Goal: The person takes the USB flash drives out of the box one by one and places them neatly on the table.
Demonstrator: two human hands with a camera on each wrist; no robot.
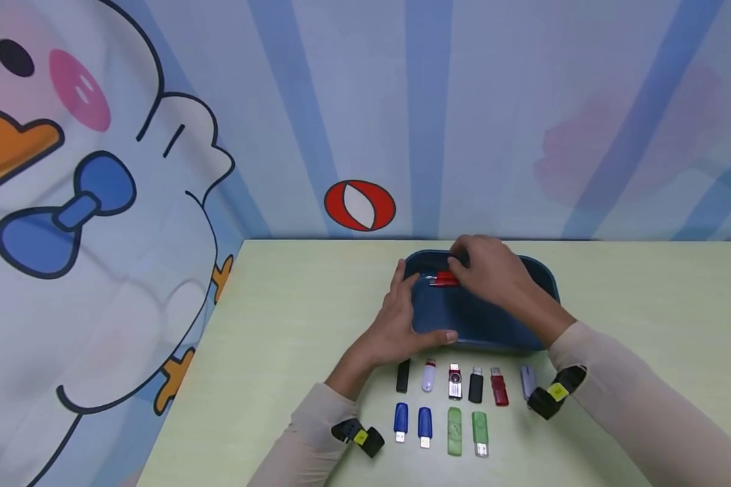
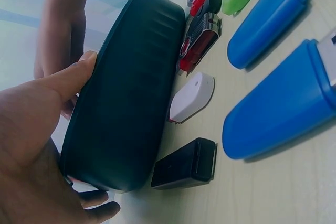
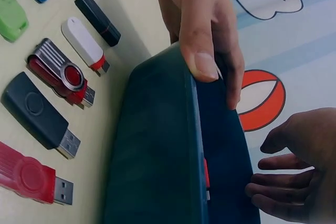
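A dark blue tray (image 1: 481, 331) stands at the back of the table. My left hand (image 1: 396, 328) grips its left end, the thumb on the near rim and the other fingers at the left side. My right hand (image 1: 493, 270) is at the far rim; in the right wrist view its loosely bent fingers (image 3: 278, 179) meet that rim, and nothing shows between them. Inside the tray, beside the right thumb, lie red USB sticks (image 1: 445, 279); only a red sliver and a metal tip show in the right wrist view. The right hand hides part of the tray's inside.
In front of the tray lies a row of USB sticks: black (image 1: 403, 376), white (image 1: 429, 376), red-and-metal (image 1: 455, 382), another black (image 1: 476, 385), red (image 1: 499, 387) and lavender (image 1: 527, 381). Nearer are blue (image 1: 401, 419) and green (image 1: 454, 431) ones. A printed wall (image 1: 487, 122) stands behind.
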